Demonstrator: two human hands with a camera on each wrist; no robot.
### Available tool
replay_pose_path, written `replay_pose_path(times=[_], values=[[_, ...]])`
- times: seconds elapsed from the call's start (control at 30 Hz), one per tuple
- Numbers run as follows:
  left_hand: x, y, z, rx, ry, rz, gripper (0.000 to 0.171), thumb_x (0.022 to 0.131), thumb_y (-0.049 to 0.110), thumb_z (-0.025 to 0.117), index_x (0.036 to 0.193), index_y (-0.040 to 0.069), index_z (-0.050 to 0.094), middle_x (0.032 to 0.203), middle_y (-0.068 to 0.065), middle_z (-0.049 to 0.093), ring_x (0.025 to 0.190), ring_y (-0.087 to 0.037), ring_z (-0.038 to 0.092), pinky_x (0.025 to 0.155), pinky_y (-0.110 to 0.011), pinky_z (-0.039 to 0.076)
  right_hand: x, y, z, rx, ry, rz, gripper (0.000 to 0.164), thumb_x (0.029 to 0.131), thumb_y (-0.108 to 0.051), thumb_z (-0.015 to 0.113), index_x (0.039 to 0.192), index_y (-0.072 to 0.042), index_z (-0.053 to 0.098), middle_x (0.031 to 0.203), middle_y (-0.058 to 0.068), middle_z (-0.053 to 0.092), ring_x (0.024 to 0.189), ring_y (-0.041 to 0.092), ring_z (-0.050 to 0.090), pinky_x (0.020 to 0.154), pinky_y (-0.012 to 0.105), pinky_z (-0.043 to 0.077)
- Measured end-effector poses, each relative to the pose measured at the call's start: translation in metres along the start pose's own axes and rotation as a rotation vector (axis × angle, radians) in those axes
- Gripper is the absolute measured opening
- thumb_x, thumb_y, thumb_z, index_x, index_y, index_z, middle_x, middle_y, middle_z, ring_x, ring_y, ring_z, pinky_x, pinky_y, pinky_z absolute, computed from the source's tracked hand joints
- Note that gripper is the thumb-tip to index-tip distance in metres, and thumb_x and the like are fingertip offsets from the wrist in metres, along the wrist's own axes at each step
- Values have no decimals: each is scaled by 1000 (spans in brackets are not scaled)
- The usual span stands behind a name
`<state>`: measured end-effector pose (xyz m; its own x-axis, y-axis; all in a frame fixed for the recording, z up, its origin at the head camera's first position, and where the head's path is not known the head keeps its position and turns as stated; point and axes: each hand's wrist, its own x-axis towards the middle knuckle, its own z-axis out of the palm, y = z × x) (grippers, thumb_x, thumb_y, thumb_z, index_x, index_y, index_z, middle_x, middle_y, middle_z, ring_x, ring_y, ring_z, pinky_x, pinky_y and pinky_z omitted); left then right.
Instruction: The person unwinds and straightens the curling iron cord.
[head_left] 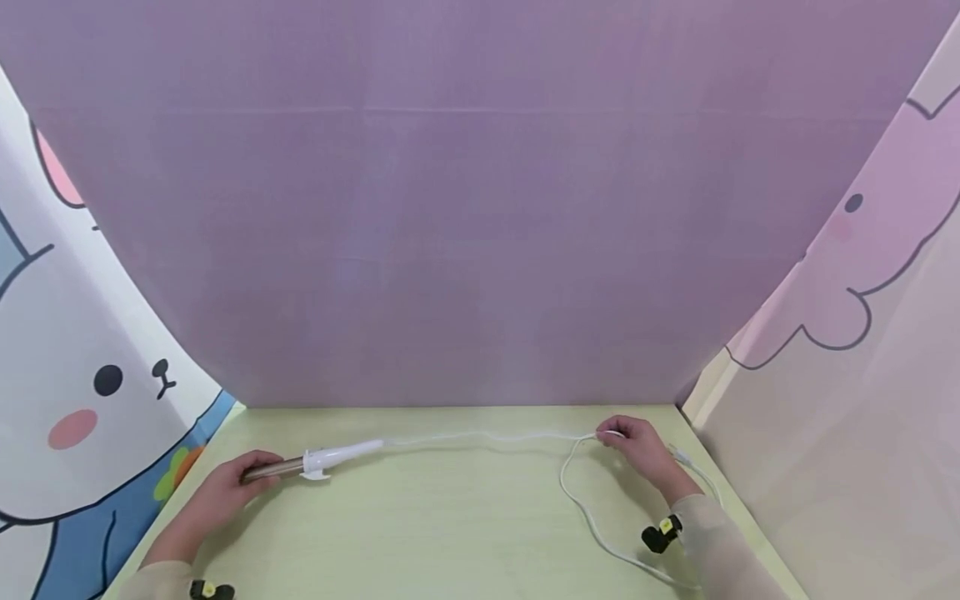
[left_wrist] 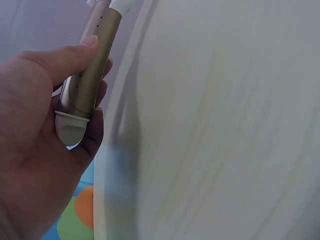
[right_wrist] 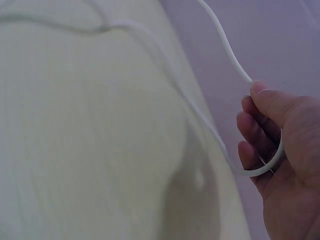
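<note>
A curling iron [head_left: 339, 456] with a gold barrel and white handle is held over the left part of the table. My left hand [head_left: 228, 487] grips it by the barrel. In the left wrist view the thumb lies along the gold barrel [left_wrist: 92, 75], which has small holes, and its pale end cap [left_wrist: 71, 130] shows by the palm. From the handle a white cord [head_left: 581, 492] stretches across to the right. My right hand [head_left: 637, 446] pinches that cord between thumb and fingers, and in the right wrist view a loop of it [right_wrist: 225, 45] bends round below the fingers.
The rest of the cord curves down over the pale table [head_left: 450, 533] toward the right forearm. Its plug end [head_left: 681, 456] shows just beyond the right hand. A purple cloth wall [head_left: 480, 250] rises behind, and printed cartoon cloths [head_left: 82, 333] hang at both sides.
</note>
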<state>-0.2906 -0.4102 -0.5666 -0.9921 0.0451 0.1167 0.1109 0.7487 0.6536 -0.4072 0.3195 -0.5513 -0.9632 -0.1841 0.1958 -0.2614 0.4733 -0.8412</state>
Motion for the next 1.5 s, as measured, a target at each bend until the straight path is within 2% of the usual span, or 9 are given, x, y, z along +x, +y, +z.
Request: replay_pose_path(times=[0.1,0.2,0.47,0.67,0.87,1.07,1.37,1.5], values=[[0,-2,2,8,-18,-12,31,106,20,79,133,6,73,125,-8,76,108,-24,64,93,-48,54,-1,11,2,-58,-18,-18,10,106,-12,77,105,-2,78,98,8,76,87,12,63,77,27,52],[-1,-2,2,21,-19,-10,30,105,19,79,132,7,73,125,-8,76,110,-25,65,95,-50,54,-1,19,5,-86,-19,-23,7,105,-9,77,104,-3,78,97,6,76,86,14,62,76,27,51],[3,-1,1,44,-8,-2,28,104,18,81,131,10,75,123,-7,77,107,-23,66,94,-47,54,0,26,14,-112,5,-28,6,105,-7,76,101,-2,77,96,3,75,88,14,63,80,28,50],[6,-3,2,66,-16,-20,25,105,18,80,128,9,76,121,-7,77,107,-24,66,95,-53,54,1,33,22,-141,-11,-50,10,103,-10,79,102,-1,77,98,3,76,92,12,64,85,28,50],[6,-1,4,59,-19,-47,24,106,19,78,128,9,76,123,-9,76,111,-29,66,98,-58,52,-2,31,26,-159,-3,-33,5,100,-4,81,102,-2,77,99,1,76,92,12,64,86,29,50],[4,2,5,38,-11,-60,29,106,17,78,132,5,75,130,-17,74,121,-39,66,104,-66,50,-4,28,28,-146,5,-23,5,99,0,81,100,-2,77,97,3,76,89,12,63,82,27,49],[5,3,9,42,17,-9,31,103,14,80,133,4,75,131,-18,74,123,-43,66,103,-66,49,-8,26,26,-107,23,-24,11,96,-4,86,102,-2,78,98,5,76,87,13,62,79,26,49],[7,2,10,36,16,4,34,103,15,80,134,2,74,132,-19,73,125,-45,65,104,-68,49,-9,25,25,-95,21,-22,18,95,-9,89,107,-1,77,103,7,76,89,15,63,80,26,50]])
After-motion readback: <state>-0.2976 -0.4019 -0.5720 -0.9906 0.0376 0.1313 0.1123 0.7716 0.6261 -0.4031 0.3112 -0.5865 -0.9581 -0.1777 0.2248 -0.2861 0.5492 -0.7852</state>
